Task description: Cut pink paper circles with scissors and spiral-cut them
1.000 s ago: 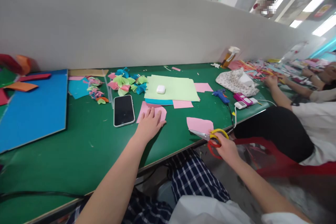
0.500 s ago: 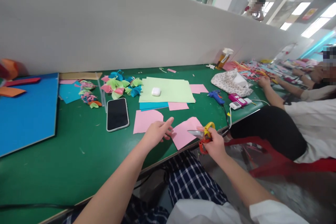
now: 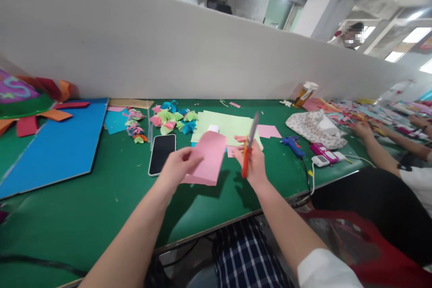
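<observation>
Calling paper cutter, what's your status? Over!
Left hand gripping pink paper, held off the green table. Right hand gripping scissors, blades up, apart from the paper. Nothing between them.

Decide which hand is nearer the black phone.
Left. The left hand, holding pink paper, is just right of the phone; the right hand, gripping scissors, is farther right beyond the paper.

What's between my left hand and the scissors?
The pink sheet, held by the left hand, fills most of the stretch to the scissors in the right hand; head view.
</observation>
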